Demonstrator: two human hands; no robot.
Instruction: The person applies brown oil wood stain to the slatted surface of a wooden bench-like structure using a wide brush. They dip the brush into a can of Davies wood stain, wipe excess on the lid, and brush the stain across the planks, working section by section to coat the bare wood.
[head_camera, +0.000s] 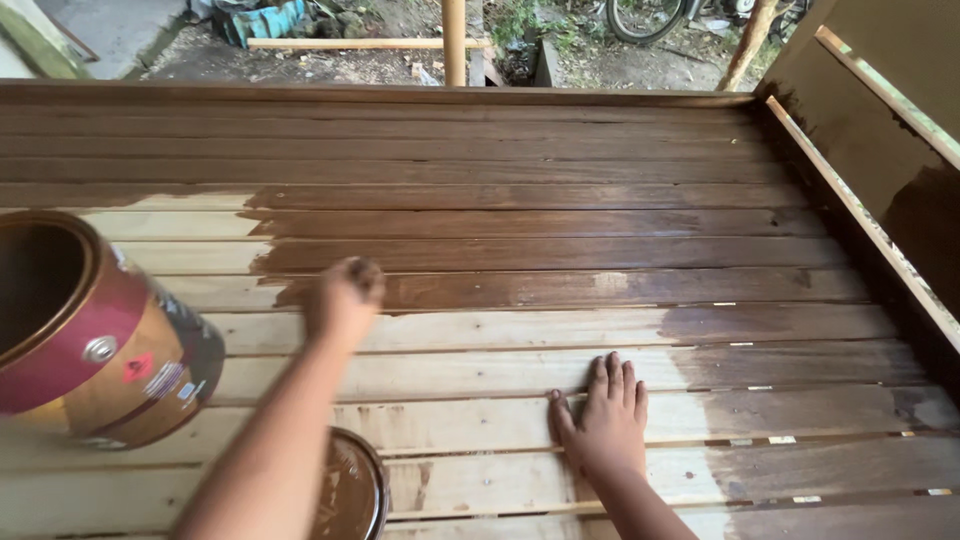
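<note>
The left hand (345, 297) is closed around something blurred (a rag, perhaps; unclear) at the stain's edge on the slats (560, 255), which run left to right. The right hand (607, 420) rests flat, fingers spread, nearer. The can (95, 335) stands left.

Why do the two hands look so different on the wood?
The left hand is curled closed and blurred, up by the edge of the dark stain; the right hand lies flat with fingers spread and looks sharp. The left hand sits higher on the slats, the right hand lower, on pale bare wood. Both are bare and reach over the same slats.
</note>
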